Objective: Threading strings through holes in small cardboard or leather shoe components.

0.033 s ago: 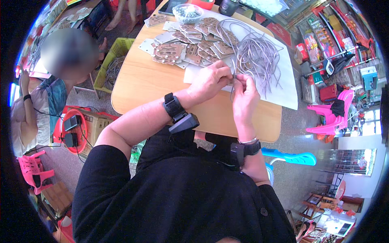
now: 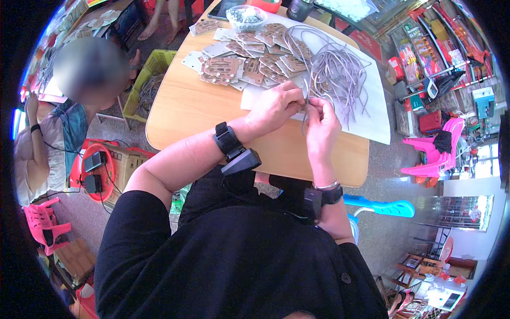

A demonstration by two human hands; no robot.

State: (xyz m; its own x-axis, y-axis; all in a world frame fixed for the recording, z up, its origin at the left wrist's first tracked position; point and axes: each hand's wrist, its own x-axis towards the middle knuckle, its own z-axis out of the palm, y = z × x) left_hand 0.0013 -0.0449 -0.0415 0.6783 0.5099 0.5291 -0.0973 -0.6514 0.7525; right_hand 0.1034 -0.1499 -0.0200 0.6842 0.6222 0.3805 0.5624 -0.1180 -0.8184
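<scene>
Over the near edge of the white sheet (image 2: pixel 376 127), my left hand (image 2: pixel 273 109) and my right hand (image 2: pixel 323 126) meet fingertip to fingertip. Both are closed in a pinch on a thin grey cord (image 2: pixel 304 126), which shows between and just below the fingers. Exactly what sits at the fingertips is too small to make out. Just beyond my right hand lies a loose tangle of grey cords (image 2: pixel 342 72). A heap of brown and pale flat plates with cut-outs (image 2: pixel 220 69) spreads beyond my left hand.
The wooden table (image 2: pixel 175 114) carries a clear bowl of small pieces (image 2: pixel 246 18) and a dark jar (image 2: pixel 300 9) at its far side. A yellow crate (image 2: pixel 130 101) and a seated person (image 2: pixel 50 138) are at the left. A blue plastic seat (image 2: pixel 382 205) stands at the right.
</scene>
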